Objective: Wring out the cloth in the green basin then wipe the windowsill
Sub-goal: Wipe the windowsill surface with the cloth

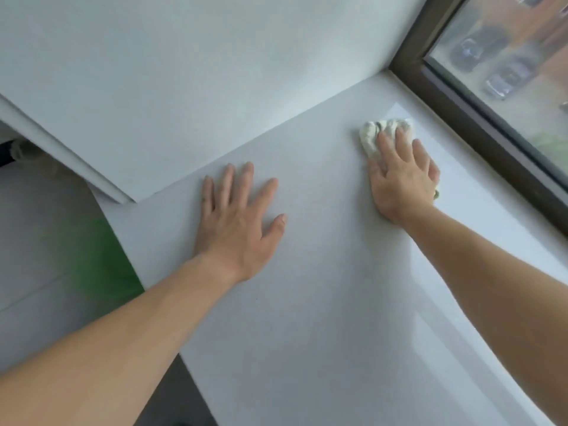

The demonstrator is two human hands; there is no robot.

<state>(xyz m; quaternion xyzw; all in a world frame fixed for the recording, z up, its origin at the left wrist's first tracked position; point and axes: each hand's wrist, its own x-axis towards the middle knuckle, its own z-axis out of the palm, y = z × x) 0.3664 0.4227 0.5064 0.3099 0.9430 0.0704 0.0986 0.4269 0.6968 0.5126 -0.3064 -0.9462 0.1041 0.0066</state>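
A crumpled white cloth point(376, 133) lies on the white windowsill point(307, 287), near its far corner by the window frame. My right hand point(401, 176) presses flat on the cloth with straight fingers, and part of the cloth is hidden under the palm. My left hand point(238, 219) rests flat on the bare sill to the left, fingers spread, holding nothing. The green basin point(106, 265) shows as a blurred green patch below the sill's left edge.
A dark window frame point(461, 96) runs along the sill's right side, with glass behind it. A white wall point(215, 72) meets the sill at the back and ends in a corner at the left. Grey floor lies below the sill's front edge.
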